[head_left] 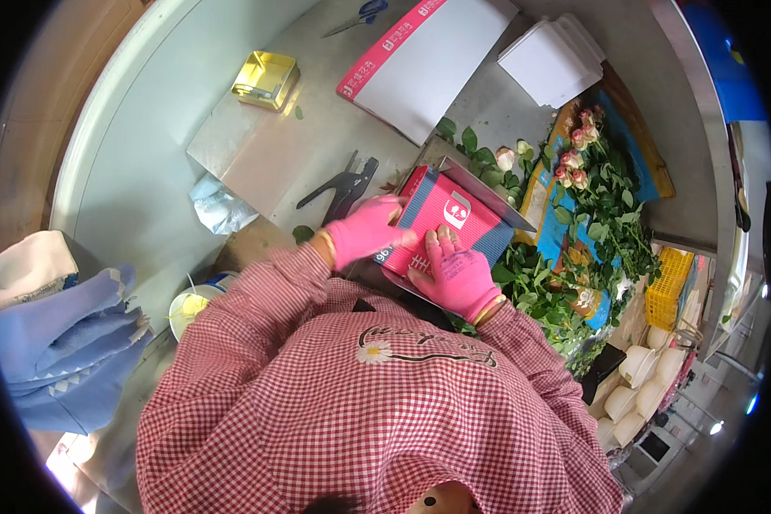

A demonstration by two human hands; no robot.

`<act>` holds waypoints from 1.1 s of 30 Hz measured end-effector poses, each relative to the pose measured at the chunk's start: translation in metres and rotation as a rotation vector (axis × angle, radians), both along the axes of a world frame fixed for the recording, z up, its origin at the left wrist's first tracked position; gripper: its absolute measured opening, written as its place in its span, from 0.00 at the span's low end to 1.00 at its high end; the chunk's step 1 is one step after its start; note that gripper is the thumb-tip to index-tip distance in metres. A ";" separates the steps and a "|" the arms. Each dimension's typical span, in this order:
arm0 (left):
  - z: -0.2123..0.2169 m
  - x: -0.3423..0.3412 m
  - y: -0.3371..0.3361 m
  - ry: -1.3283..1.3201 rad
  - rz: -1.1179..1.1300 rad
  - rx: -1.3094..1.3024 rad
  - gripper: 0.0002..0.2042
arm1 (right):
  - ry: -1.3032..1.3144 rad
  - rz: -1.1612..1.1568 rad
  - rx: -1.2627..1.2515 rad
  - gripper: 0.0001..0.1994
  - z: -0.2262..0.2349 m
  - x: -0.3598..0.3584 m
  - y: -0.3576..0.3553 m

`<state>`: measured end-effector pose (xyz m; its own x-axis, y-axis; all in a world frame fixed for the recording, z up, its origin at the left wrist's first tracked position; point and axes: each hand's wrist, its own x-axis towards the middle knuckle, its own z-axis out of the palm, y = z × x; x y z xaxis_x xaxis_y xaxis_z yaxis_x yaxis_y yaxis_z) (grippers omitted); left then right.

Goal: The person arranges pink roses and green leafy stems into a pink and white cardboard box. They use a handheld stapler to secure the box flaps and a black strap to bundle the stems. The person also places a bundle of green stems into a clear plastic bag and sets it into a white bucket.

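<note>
Hands in pink knitted gloves pressed flat on a pink and blue corrugated cardboard box [444,224] at the near edge of the grey metal surface [257,154]: left hand [364,230] laid open across the box's left end, fingers extended; right hand [456,272] spread palm-down on its near side. Black metal stapling pliers [344,186] just left of the box. Flat white cardboard sheet with pink strip [428,60] farther back; blue-handled scissors [358,15] beyond. Pale pink roses with green leaves [578,167] to the right.
</note>
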<state>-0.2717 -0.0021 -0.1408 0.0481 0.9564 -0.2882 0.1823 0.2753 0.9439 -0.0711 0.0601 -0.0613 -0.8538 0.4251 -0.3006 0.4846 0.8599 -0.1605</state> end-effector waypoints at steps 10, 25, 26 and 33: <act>0.007 0.000 -0.013 0.364 -0.004 0.214 0.14 | 0.351 0.010 0.113 0.30 -0.031 -0.017 0.036; 0.095 -0.078 0.008 0.219 -0.141 -0.585 0.37 | 0.388 -0.032 0.051 0.30 -0.015 -0.022 0.067; 0.097 -0.073 0.000 0.227 -0.218 -0.492 0.36 | 0.399 -0.038 0.042 0.30 -0.015 -0.021 0.070; 0.097 -0.071 0.014 0.469 -0.593 -0.156 0.29 | 0.465 -0.044 -0.003 0.30 -0.015 -0.015 0.082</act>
